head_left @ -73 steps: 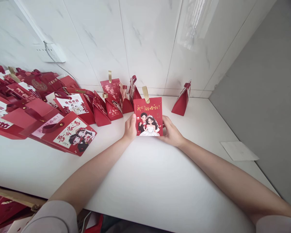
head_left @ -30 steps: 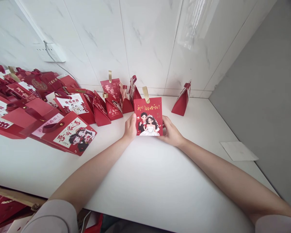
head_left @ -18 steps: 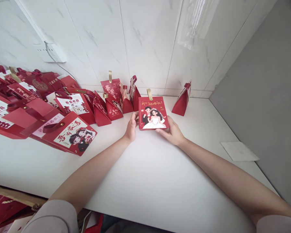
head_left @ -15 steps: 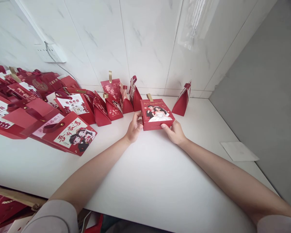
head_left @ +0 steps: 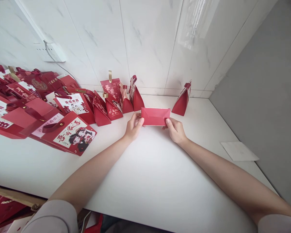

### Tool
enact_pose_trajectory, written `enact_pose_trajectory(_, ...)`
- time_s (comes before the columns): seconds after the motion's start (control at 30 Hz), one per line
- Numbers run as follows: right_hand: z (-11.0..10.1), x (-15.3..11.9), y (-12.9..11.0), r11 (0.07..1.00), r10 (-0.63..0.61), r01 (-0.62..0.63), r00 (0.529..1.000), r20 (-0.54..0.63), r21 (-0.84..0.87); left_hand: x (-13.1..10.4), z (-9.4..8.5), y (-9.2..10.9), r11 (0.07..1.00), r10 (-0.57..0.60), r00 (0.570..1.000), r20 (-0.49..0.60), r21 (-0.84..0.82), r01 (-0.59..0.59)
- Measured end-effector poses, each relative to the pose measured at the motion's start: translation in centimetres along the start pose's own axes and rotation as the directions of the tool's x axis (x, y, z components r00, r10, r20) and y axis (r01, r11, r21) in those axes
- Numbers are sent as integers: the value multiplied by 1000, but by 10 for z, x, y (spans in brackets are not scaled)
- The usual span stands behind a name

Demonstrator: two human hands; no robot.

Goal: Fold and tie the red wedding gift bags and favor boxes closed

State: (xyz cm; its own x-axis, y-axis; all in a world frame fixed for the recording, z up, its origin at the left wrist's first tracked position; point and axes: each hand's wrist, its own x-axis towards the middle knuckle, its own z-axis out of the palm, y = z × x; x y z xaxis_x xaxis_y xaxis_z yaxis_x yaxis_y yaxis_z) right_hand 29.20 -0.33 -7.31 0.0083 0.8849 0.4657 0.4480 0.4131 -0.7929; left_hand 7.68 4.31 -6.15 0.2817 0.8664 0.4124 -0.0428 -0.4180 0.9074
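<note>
Between my two hands is a red gift box (head_left: 155,116), its plain rectangular face with fold lines turned toward me. The printed couple picture is out of sight. My left hand (head_left: 133,125) grips the box's left end, thumb on the near face and fingers behind. At the right end my right hand (head_left: 176,129) pinches it the same way, thumb on the lower right corner. Behind my left hand stands a row of red gift boxes, among them a tall one with a gold strap (head_left: 111,87). Another red box (head_left: 181,100) stands alone behind my right hand.
Many red gift boxes crowd the left side of the white table (head_left: 140,184), the nearest printed with a couple (head_left: 75,136). A white paper (head_left: 239,151) lies at the right edge. Tiled wall (head_left: 147,42) closes the back, with a socket (head_left: 52,52) and cable.
My hands have tipped the box, so its printed couple face has gone from view and a plain red face shows. Both thumbs now lie on that face.
</note>
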Motion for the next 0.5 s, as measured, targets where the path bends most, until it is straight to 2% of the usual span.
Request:
enact_pose_trajectory(0.1,-1,0,-2,999,-26,26,1000,6,-29,1,0,0,999,-5,999,-32,34,6)
enact_pose_trajectory(0.3,-1,1,-6,992,-87,85,996,-17,-95,1,-3,-2,965,18,989,-149,260,22)
enact_pose_trajectory(0.4,0,1,-6,988,-107,103,994,-29,-111,2,-4,-6,969,19,988,-156,246,20)
enact_pose_trajectory(0.5,2,2,-3,976,-188,178,979,-77,-125,3,-4,-10,991,-11,988,-152,133,32)
